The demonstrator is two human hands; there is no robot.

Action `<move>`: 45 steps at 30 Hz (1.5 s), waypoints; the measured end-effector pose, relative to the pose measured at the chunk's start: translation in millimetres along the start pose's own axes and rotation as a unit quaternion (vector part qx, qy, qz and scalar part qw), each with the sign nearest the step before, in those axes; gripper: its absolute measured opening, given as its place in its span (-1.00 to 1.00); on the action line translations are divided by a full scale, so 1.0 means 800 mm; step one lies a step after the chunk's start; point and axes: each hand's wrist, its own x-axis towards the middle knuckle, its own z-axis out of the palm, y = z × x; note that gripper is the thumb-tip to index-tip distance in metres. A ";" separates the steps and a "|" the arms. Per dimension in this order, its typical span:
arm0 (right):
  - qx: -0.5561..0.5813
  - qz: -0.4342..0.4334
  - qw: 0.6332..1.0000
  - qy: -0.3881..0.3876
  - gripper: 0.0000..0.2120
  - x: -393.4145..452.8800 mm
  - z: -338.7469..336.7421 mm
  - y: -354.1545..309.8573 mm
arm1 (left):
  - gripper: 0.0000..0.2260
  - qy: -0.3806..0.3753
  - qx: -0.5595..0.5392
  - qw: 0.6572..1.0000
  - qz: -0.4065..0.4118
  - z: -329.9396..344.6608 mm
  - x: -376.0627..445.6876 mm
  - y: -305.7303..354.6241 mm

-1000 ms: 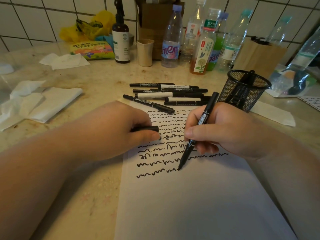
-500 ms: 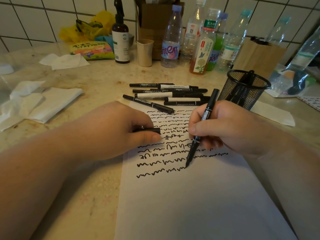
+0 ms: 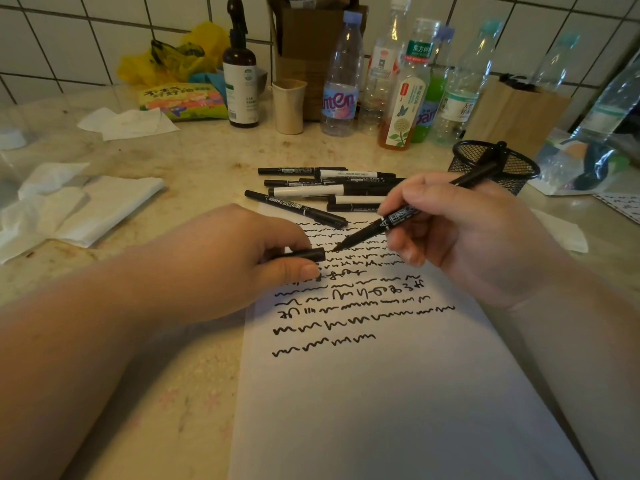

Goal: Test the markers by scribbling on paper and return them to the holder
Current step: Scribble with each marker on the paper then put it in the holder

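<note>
My right hand point(image 3: 460, 233) grips an uncapped black marker point(image 3: 401, 214), tilted with its tip lifted off the sheet and pointing left at the cap. My left hand point(image 3: 221, 268) pinches the black cap point(image 3: 304, 254) just above the white paper point(image 3: 381, 393), which carries several rows of black scribbles. Tip and cap opening are a small gap apart. Several more black and white markers point(image 3: 329, 190) lie in a pile beyond the paper's far edge. The black mesh holder point(image 3: 498, 166) stands at the right with a marker inside it.
Plastic bottles point(image 3: 341, 81), a brown spray bottle point(image 3: 240, 84), a beige cup point(image 3: 288, 107) and a cardboard box line the tiled wall. Crumpled tissues point(image 3: 79, 209) lie at the left, a wooden block point(image 3: 516, 114) and plastic bags at the right.
My right hand finished the bottom scribble line, lifted the marker off the paper and swung its tip up and left toward the cap in my left hand.
</note>
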 end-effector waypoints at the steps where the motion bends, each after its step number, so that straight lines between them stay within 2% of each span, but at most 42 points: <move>1: -0.004 0.001 1.000 -0.001 -0.76 0.000 0.000 0.001 | -0.48 0.000 -0.002 1.000 -0.001 0.000 0.000 0.001; 7: -0.039 0.023 0.999 -0.017 -0.85 0.000 0.000 0.000 | -0.49 -0.006 0.001 1.000 -0.010 -0.001 0.000 0.004; 11: -0.043 0.022 0.998 -0.032 -0.93 -0.001 0.002 -0.002 | -0.58 0.000 -0.011 1.000 -0.013 0.000 -0.001 0.005; 15: -0.035 0.045 0.996 -0.062 -0.84 -0.003 0.000 -0.003 | -0.79 0.028 -0.024 0.999 -0.023 0.002 0.002 0.002; 18: -0.023 0.077 0.994 -0.079 -0.78 -0.004 -0.001 -0.005 | -0.83 0.041 -0.013 0.999 -0.028 0.003 0.004 0.000; 22: -0.171 0.089 0.979 -0.069 -0.78 -0.005 0.002 -0.006 | -0.79 0.058 0.004 0.998 -0.023 0.005 0.004 -0.004; 24: -0.198 0.096 0.973 -0.074 -0.80 -0.006 0.007 -0.005 | -0.79 0.051 0.012 0.999 -0.016 0.004 0.004 -0.002; 27: -0.194 0.111 0.970 -0.092 -0.82 -0.006 0.014 -0.002 | -0.77 0.039 0.024 0.999 -0.009 0.002 0.002 -0.001; 35: -0.146 0.106 0.979 -0.097 -0.79 -0.006 0.011 -0.001 | -0.65 0.119 0.039 0.989 0.073 0.002 -0.004 -0.005; 38: -0.131 0.118 0.979 -0.098 -0.78 -0.004 0.009 0.002 | -0.61 0.105 0.068 0.989 0.077 0.003 -0.003 -0.004; 41: -0.094 0.124 0.984 -0.092 -0.79 -0.003 0.007 0.005 | -0.58 0.122 0.074 0.985 0.094 0.004 -0.004 -0.003; 45: -0.096 0.115 0.983 -0.102 -0.83 -0.004 0.007 0.010 | -0.74 0.069 -0.017 0.997 0.031 0.006 0.000 -0.003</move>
